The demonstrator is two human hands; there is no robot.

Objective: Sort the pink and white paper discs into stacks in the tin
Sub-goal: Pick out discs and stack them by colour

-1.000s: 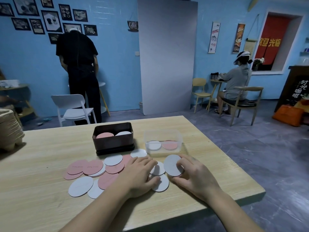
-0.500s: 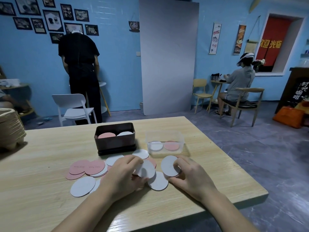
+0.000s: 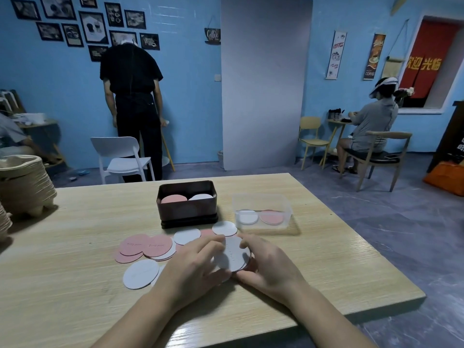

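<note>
Loosely squared, the stack of white discs [image 3: 233, 256] could fan out or slip when lifted.
Both the left hand [image 3: 198, 267] and the right hand [image 3: 270, 268] curl round its edges, low over the table [image 3: 75, 234], just in front of the tin [image 3: 187, 213]. One of the pink discs [image 3: 143, 247] caught underneath would spoil the white pile.

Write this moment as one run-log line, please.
left hand: holds discs, white on top; right hand: holds same discs; tin: pink stack left, white stack right; loose discs: on table
</note>
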